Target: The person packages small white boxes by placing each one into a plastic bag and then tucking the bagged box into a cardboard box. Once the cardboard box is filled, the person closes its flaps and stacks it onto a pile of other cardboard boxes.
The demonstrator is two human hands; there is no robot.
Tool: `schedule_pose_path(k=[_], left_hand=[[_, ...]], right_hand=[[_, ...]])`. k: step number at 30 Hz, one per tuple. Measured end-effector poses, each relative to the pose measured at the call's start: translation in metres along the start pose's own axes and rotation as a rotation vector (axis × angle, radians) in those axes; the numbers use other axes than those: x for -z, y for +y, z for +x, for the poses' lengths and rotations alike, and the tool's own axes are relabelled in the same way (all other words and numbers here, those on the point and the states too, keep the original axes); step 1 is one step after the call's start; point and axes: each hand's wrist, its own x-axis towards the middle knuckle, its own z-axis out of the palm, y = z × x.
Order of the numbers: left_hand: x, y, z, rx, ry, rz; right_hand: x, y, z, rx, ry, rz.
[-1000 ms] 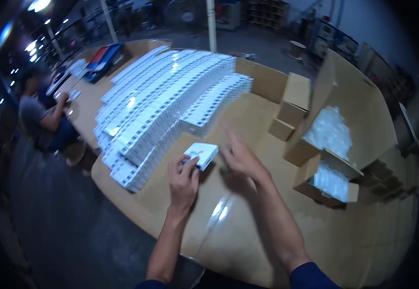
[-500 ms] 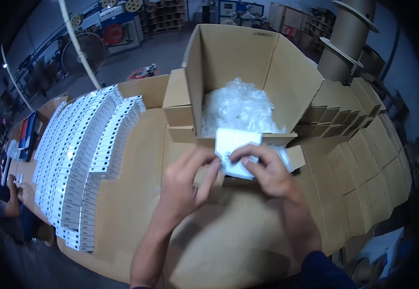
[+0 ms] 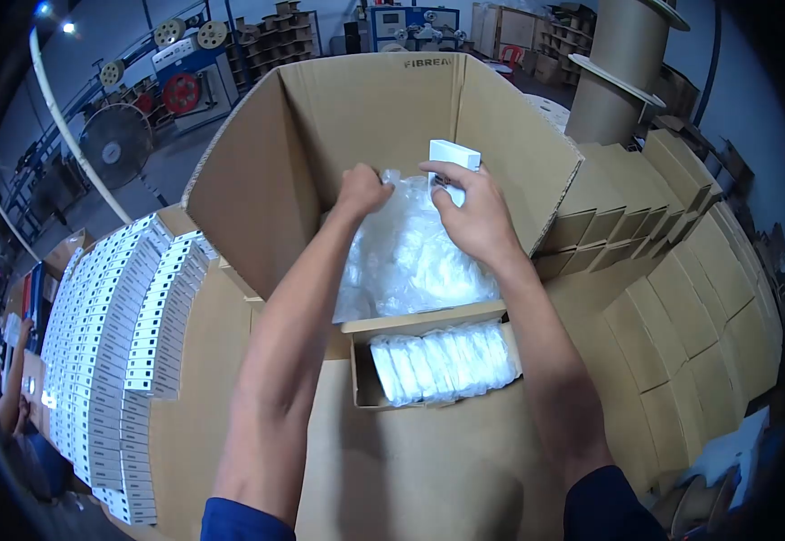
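Note:
My left hand (image 3: 363, 191) is over the large open cardboard box (image 3: 252, 167), its fingers closed on a clear plastic bag (image 3: 391, 178). A heap of clear plastic bags (image 3: 419, 257) lies in that box. My right hand (image 3: 472, 203) grips a small white box (image 3: 454, 155) upright between thumb and fingers, above the right side of the heap. Nearer to me, a small open carton (image 3: 362, 385) holds a row of plastic-wrapped white packs (image 3: 442, 363).
Stacked white boxes (image 3: 95, 343) in long rows stand on the left of the table (image 3: 203, 433). Folded brown cartons (image 3: 672, 316) are piled on the right. Large spools (image 3: 613, 81) rise behind them. Another person's arm (image 3: 12, 383) shows at the far left.
Both hands have moved forward from in front of the large box to over it. My left hand has left the white item and now holds plastic. The small carton has come into clear view.

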Motion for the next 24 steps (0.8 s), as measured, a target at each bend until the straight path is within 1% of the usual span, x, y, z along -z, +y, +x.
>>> schedule_pose_path(k=[1,4,5,6,7,10,11,12,14,16,18,20,21,22,24], left_hand=[[0.005,0.007,-0.003,0.103,0.021,-0.025],[0.019,-0.005,0.000,0.172,0.094,-0.435],[0.022,-0.005,-0.003,0.133,0.118,-0.572],[0.036,0.008,-0.020,0.092,0.143,-0.710],[0.050,0.021,-0.041,0.051,0.169,-0.850],[0.075,0.053,-0.108,-0.090,0.209,-0.941],[0.082,0.062,-0.135,-0.111,0.220,-0.866],[0.088,0.069,-0.162,-0.131,0.228,-0.790],[0.089,0.088,-0.216,-0.169,0.226,-0.915],[0.095,0.098,-0.273,0.067,0.174,-1.162],[0.086,0.094,-0.323,0.093,0.292,-1.505],[0.073,0.077,-0.376,0.082,0.335,-1.732],[0.066,0.063,-0.402,-0.147,0.233,-1.872],[0.075,0.073,-0.419,-0.052,0.290,-1.782],[0.093,0.096,-0.458,0.147,0.396,-1.591]], right_hand=[[0.000,0.000,-0.001,-0.014,0.013,-0.038],[0.001,0.011,-0.005,0.026,0.048,-0.048],[0.002,0.010,-0.006,0.003,0.046,-0.006],[0.004,0.007,-0.008,-0.017,0.045,0.034],[0.006,0.002,-0.011,-0.036,0.039,0.074],[0.015,-0.018,-0.027,-0.007,0.084,0.082],[0.021,-0.027,-0.034,-0.015,0.045,0.175],[0.025,-0.037,-0.043,0.049,0.020,0.224],[0.029,-0.060,-0.076,-0.041,-0.002,0.258],[0.042,-0.089,-0.115,-0.112,-0.055,0.336],[0.050,-0.107,-0.157,-0.176,-0.075,0.457],[0.048,-0.111,-0.203,-0.249,0.007,0.524],[0.051,-0.109,-0.225,-0.223,-0.005,0.459],[0.052,-0.108,-0.247,-0.255,-0.002,0.450],[0.051,-0.109,-0.286,-0.227,0.015,0.485]])
